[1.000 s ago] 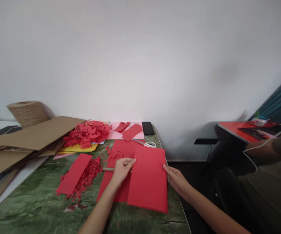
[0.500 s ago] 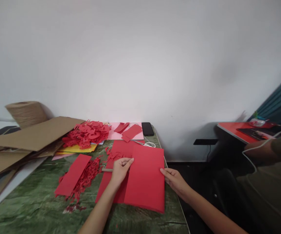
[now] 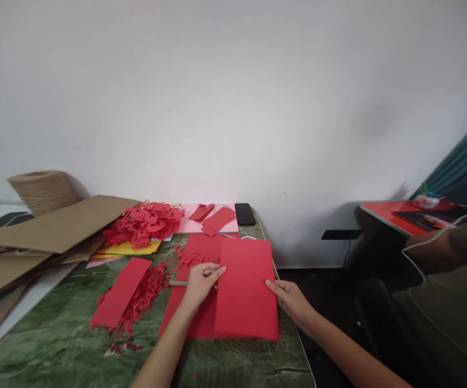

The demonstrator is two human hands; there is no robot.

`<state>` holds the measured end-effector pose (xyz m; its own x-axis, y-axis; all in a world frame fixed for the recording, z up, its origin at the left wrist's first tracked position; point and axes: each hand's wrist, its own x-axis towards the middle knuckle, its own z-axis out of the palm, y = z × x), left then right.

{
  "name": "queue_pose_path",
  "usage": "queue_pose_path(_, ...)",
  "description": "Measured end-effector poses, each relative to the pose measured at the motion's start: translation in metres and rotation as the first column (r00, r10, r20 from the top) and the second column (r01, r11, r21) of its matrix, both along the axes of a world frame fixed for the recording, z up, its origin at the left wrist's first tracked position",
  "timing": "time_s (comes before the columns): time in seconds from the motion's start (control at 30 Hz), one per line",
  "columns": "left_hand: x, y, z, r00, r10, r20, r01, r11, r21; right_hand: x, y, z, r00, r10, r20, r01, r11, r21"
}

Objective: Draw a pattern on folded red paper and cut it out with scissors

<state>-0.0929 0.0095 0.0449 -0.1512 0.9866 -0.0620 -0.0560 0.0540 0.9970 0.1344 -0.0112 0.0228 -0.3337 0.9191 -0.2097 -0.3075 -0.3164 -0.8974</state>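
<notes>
A folded red sheet of paper (image 3: 246,296) is held up between both hands. My left hand (image 3: 201,283) pinches its left edge, thumb on the front face. On the right edge, my right hand (image 3: 290,299) grips it the same way. Beneath lies a larger red sheet (image 3: 193,315) on the table, with small red cuttings (image 3: 191,257) at its far left. A thin greyish stick-like thing (image 3: 177,283) pokes out left of my left hand; the rest of it is hidden. White-handled scissors (image 3: 246,236) lie behind the folded paper, partly covered by it.
Red paper cut-outs (image 3: 146,222) are heaped at the back, beside cardboard sheets (image 3: 67,223) and a twine spool (image 3: 41,191). A red strip (image 3: 122,293) rests on more scraps. A black phone (image 3: 245,214) lies at the far corner. A person (image 3: 452,291) sits at right near a red desk (image 3: 383,213).
The folded paper has shifted slightly right and its lower edge has risen and levelled. It covers more of the scissors' handles. Both hands keep their hold.
</notes>
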Motion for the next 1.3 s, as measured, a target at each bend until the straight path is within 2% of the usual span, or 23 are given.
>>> queue_pose_path(0.33, -0.001, 0.0006, -0.002, 0.998, 0.044, 0.037, -0.044, 0.999, 0.018, 0.0018, 0.0044, -0.0064, 0.999, 0.016, 0.042, -0.017, 1.0, 0.015)
queue_pose_path(0.77, 0.0003, 0.0014, -0.0049, 0.988, 0.118, 0.103, -0.12, 0.993, 0.015, -0.0006, 0.0018, -0.0009, 0.992, 0.06, 0.108, -0.063, 0.998, 0.023)
queue_pose_path(1.0, -0.0001, 0.0007, -0.0034, 0.983, 0.149, 0.11, -0.151, 0.989, 0.011, -0.001, 0.0033, -0.0026, 0.993, 0.031, 0.115, -0.034, 0.999, 0.02)
queue_pose_path(1.3, 0.0011, 0.0002, -0.0026, 0.972, 0.197, 0.128, -0.202, 0.979, 0.028, 0.0007, 0.0012, 0.0007, 0.991, 0.104, 0.088, -0.106, 0.994, 0.023)
